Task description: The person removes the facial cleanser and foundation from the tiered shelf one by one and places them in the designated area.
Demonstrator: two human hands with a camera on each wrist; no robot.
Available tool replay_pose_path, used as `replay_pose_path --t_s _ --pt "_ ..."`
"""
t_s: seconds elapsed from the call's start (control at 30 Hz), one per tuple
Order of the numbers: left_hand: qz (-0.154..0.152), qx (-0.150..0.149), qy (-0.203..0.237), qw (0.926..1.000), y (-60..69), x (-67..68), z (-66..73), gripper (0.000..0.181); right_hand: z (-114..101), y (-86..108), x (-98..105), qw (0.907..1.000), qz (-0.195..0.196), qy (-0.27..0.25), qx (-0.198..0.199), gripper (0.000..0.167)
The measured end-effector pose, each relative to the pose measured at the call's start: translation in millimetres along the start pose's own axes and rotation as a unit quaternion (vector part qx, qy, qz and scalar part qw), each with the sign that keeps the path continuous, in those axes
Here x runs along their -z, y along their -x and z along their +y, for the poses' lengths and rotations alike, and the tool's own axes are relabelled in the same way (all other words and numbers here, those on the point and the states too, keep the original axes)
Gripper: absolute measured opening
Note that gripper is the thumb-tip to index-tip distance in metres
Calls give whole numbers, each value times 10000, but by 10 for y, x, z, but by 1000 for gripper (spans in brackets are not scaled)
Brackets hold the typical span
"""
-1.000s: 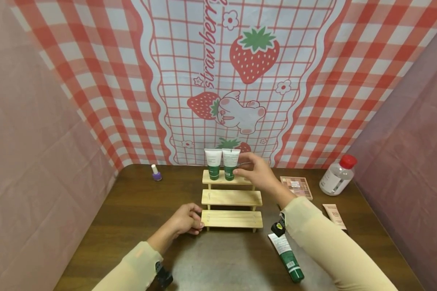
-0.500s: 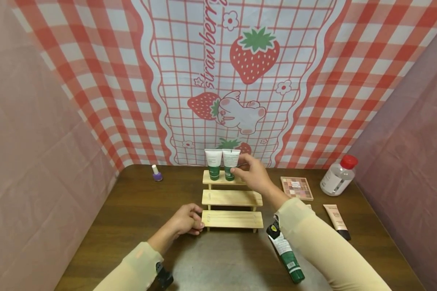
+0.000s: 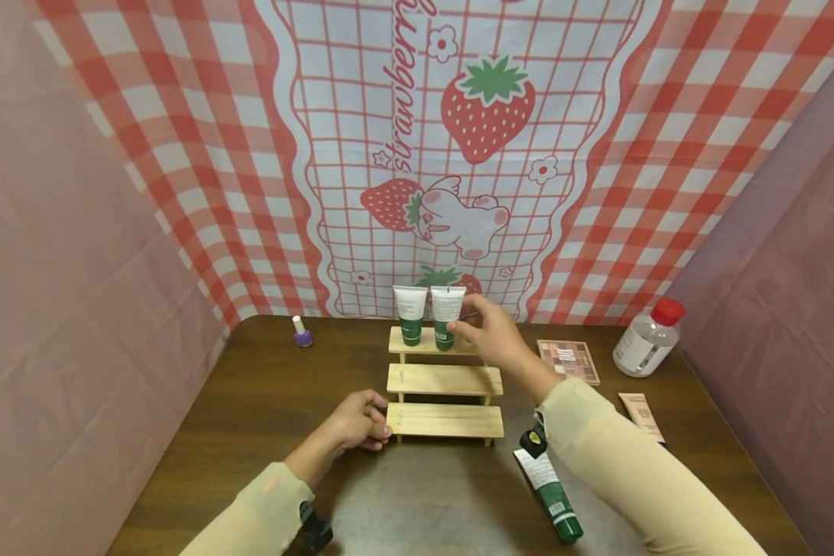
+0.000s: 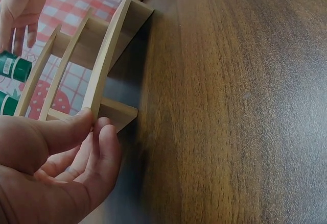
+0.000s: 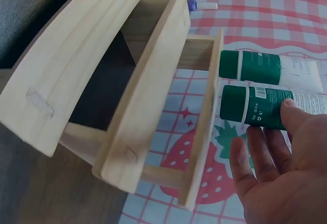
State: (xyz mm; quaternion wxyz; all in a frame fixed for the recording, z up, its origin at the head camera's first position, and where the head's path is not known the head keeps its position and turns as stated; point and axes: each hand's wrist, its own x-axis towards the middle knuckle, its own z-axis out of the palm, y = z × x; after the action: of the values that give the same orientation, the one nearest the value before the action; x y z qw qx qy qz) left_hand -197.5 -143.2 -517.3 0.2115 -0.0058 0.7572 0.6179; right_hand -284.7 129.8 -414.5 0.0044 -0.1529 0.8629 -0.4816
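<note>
A three-tier wooden stand [image 3: 445, 421] sits mid-table. My left hand [image 3: 357, 421] pinches the left end of its lowest shelf between thumb and fingers, seen closely in the left wrist view [image 4: 66, 157]. Two white and green tubes stand cap-down at the top shelf [image 5: 202, 117]. The left tube [image 3: 411, 315] is upright on it, untouched. My right hand [image 3: 493, 336] holds the right tube [image 3: 445, 324], thumb on its front and fingers behind. In the right wrist view its green cap [image 5: 233, 103] is very close to the shelf; whether it touches I cannot tell.
Another white and green tube [image 3: 549, 498] lies at the front right, near my right sleeve. Beyond it are a beige tube [image 3: 639, 415], an eyeshadow palette [image 3: 567, 361] and a red-capped bottle [image 3: 646, 340]. Purple nail polish [image 3: 302, 333] stands back left. A checked cloth [image 3: 598, 255] hangs behind.
The right tube has shifted slightly right and toward me, widening the gap to the left tube. My right hand moved with it. My left hand stays on the lowest shelf.
</note>
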Motion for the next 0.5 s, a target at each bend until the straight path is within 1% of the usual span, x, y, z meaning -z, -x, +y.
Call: replay_pose_path --t_s 0.13,0.27,0.37,0.5 --pt "-6 13 -31 10000 -8 -4 2 45 -43 81 133 10000 -87 26 25 35" --pt "-12 34 -40 10000 -12 -7 11 44 -71 196 290 9997 -85 87 229 38" --pt "-17 10 -30 10000 -9 -5 11 45 -41 309 406 9990 -86 242 365 39" --pt "-32 -30 -20 10000 -1 -1 4 46 94 526 539 9979 -108 466 430 35"
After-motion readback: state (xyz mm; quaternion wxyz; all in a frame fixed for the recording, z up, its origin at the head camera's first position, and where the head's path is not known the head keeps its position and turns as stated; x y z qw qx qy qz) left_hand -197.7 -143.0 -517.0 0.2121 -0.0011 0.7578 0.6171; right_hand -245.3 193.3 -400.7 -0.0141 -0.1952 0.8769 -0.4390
